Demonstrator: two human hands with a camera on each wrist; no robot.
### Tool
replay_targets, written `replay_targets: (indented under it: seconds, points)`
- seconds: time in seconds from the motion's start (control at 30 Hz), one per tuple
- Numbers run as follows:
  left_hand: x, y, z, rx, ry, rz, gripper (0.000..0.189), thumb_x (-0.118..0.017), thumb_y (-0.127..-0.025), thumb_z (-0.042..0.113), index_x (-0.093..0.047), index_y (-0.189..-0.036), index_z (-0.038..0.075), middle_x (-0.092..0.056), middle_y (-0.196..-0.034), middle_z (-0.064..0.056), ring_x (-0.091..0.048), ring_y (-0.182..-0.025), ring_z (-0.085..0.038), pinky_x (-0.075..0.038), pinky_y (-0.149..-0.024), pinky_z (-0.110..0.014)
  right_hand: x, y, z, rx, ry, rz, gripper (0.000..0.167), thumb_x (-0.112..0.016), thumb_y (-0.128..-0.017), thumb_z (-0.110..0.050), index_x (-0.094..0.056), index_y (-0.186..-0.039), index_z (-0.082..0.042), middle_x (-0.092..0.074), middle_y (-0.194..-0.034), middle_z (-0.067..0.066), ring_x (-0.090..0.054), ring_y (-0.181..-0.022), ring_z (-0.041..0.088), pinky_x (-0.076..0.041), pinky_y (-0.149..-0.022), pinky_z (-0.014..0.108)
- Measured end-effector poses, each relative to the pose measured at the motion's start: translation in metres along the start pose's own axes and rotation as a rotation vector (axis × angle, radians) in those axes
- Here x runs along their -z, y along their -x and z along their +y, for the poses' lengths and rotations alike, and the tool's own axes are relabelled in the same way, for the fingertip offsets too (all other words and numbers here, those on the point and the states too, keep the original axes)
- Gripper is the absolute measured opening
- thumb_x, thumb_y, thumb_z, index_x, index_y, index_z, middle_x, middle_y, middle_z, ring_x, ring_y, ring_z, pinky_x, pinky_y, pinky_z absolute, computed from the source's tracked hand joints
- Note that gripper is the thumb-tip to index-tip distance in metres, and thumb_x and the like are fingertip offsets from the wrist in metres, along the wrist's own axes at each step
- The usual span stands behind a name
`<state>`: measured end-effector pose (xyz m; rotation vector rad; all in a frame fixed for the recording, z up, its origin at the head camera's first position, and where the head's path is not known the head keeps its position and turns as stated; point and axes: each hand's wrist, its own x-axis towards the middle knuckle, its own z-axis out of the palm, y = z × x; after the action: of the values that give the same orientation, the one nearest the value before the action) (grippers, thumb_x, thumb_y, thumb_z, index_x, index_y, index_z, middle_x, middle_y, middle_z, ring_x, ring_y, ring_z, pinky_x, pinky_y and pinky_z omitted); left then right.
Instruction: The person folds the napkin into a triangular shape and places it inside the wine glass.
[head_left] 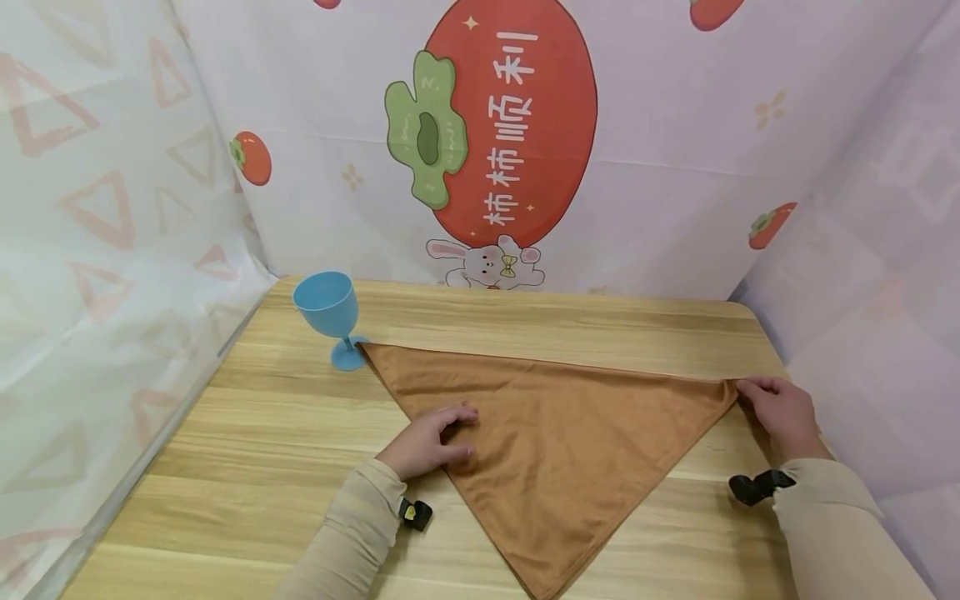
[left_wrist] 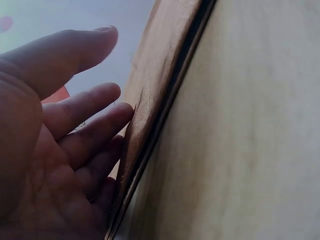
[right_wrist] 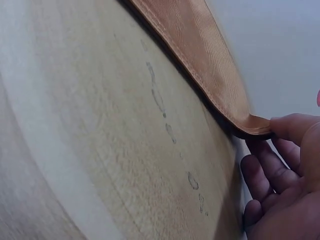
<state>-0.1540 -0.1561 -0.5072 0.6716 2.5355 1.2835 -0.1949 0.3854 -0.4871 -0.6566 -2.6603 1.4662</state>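
Note:
A brown cloth (head_left: 555, 442), folded into a triangle, lies on the table with one point toward the front edge. At its right corner my right hand (head_left: 782, 412) pinches the fabric between thumb and fingers. The right wrist view shows that cloth corner (right_wrist: 250, 125) lifted slightly between the fingertips. My left hand (head_left: 427, 442) is over the cloth's left slanting edge, thumb and fingers apart, gripping nothing. In the left wrist view its loosely bent fingers (left_wrist: 100, 120) are right beside the folded cloth edge (left_wrist: 155, 100).
A blue plastic goblet (head_left: 330, 308) stands upright at the back left, its base right at the cloth's left corner. The wooden table (head_left: 247, 450) is bordered by printed hanging sheets (head_left: 660, 125) at the back and both sides.

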Motion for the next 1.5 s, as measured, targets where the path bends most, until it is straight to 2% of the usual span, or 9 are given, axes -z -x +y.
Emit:
replay_targets:
  seconds: [0.1, 0.33, 0.6, 0.73, 0.93, 1.3, 1.5]
  points:
    - [0.000, 0.000, 0.001, -0.014, -0.053, -0.010, 0.048, -0.079, -0.088, 0.023, -0.063, -0.131, 0.009, -0.056, -0.144, -0.009, -0.041, -0.142, -0.031, -0.030, -0.116, -0.048, -0.001, 0.001, -0.003, 0.018, -0.040, 0.006, 0.041, -0.062, -0.099, -0.034, -0.060, -0.120, 0.001, -0.057, -0.079, -0.023, -0.055, -0.075, -0.005, -0.049, -0.064, 0.014]
    - [0.000, 0.000, 0.003, -0.026, -0.175, -0.032, 0.054, -0.083, -0.083, 0.028, -0.064, -0.130, 0.010, -0.052, -0.148, -0.008, -0.038, -0.143, -0.032, -0.029, -0.116, -0.049, -0.002, 0.006, -0.010, 0.042, -0.173, 0.005, 0.014, -0.065, -0.098, -0.027, -0.062, -0.103, -0.014, -0.061, -0.077, -0.024, -0.062, -0.072, -0.008, -0.052, -0.064, 0.013]
    - [0.000, 0.000, 0.011, -0.003, -0.244, -0.055, 0.053, -0.084, -0.082, 0.024, -0.064, -0.130, 0.011, -0.050, -0.148, -0.009, -0.038, -0.141, -0.036, -0.030, -0.115, -0.052, -0.006, 0.016, -0.023, 0.125, 0.001, 0.070, 0.042, -0.062, -0.098, -0.040, -0.063, -0.118, -0.003, -0.054, -0.078, -0.031, -0.050, -0.079, -0.008, -0.042, -0.067, 0.013]
    - [-0.001, -0.001, 0.011, -0.008, -0.272, -0.059, 0.051, -0.085, -0.081, 0.023, -0.065, -0.128, 0.012, -0.050, -0.148, -0.008, -0.040, -0.140, -0.036, -0.031, -0.114, -0.052, -0.009, 0.022, -0.028, 0.140, -0.016, 0.086, 0.037, -0.063, -0.098, -0.040, -0.064, -0.115, -0.007, -0.056, -0.078, -0.031, -0.050, -0.083, -0.008, -0.040, -0.069, 0.012]
    - [-0.002, 0.000, 0.012, -0.019, -0.290, -0.060, 0.048, -0.085, -0.081, 0.023, -0.067, -0.124, 0.012, -0.050, -0.148, -0.008, -0.042, -0.138, -0.037, -0.032, -0.113, -0.053, -0.016, 0.033, -0.035, 0.131, -0.140, 0.086, 0.019, -0.066, -0.097, -0.035, -0.065, -0.106, -0.019, -0.059, -0.086, -0.026, -0.054, -0.087, -0.004, -0.043, -0.069, 0.012]
    - [-0.002, 0.000, 0.014, -0.024, -0.297, -0.059, 0.047, -0.086, -0.080, 0.022, -0.068, -0.122, 0.013, -0.051, -0.147, -0.008, -0.043, -0.137, -0.037, -0.032, -0.112, -0.054, -0.026, 0.054, -0.052, 0.151, -0.344, 0.087, 0.008, -0.071, -0.095, -0.024, -0.069, -0.099, -0.017, -0.068, -0.082, -0.019, -0.059, -0.084, 0.000, -0.045, -0.072, 0.012]
    - [-0.003, 0.001, 0.015, -0.018, -0.296, -0.054, 0.047, -0.086, -0.079, 0.022, -0.068, -0.121, 0.013, -0.051, -0.147, -0.008, -0.043, -0.137, -0.038, -0.032, -0.112, -0.054, -0.032, 0.062, -0.059, 0.174, -0.361, 0.105, 0.009, -0.072, -0.094, -0.022, -0.071, -0.100, -0.016, -0.069, -0.082, -0.017, -0.061, -0.083, 0.001, -0.046, -0.073, 0.011]
